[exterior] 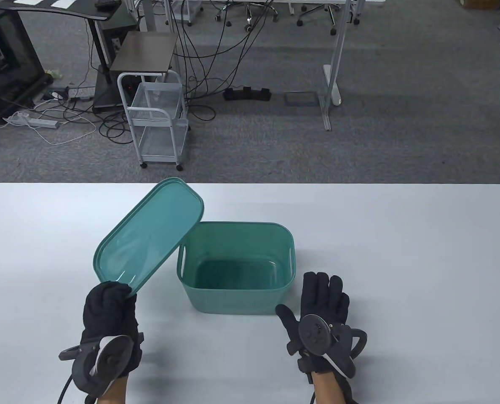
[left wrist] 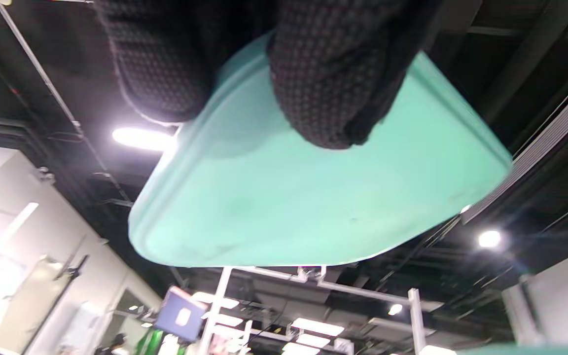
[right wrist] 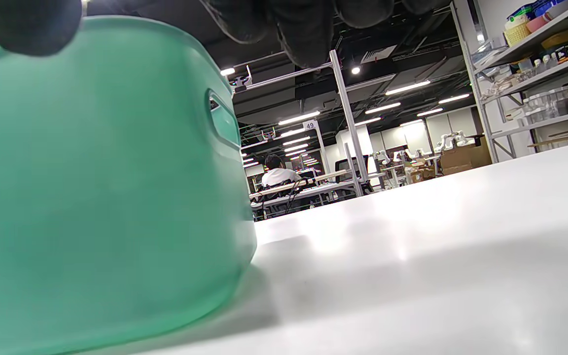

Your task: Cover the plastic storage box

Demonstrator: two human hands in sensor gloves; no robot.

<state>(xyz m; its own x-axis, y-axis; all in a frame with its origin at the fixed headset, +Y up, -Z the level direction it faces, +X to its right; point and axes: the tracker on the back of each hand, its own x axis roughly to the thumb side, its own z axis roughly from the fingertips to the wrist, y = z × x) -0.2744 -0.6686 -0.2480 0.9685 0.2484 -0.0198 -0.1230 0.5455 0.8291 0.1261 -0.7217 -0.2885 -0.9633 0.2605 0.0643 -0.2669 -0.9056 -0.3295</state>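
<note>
A green plastic storage box (exterior: 237, 294) stands open and empty near the middle of the white table (exterior: 401, 252). My left hand (exterior: 110, 307) grips the near end of the matching green lid (exterior: 148, 235) and holds it tilted up, left of the box, its far end near the box's back left corner. In the left wrist view my fingers (left wrist: 333, 84) press on the lid (left wrist: 313, 197). My right hand (exterior: 321, 307) lies open and flat, just right of the box's near right corner, holding nothing. The right wrist view shows the box wall (right wrist: 96, 187) close by.
Beyond the table's far edge stands a white wire trolley (exterior: 159, 122) on grey carpet, with cables and desk legs (exterior: 334, 67) behind it.
</note>
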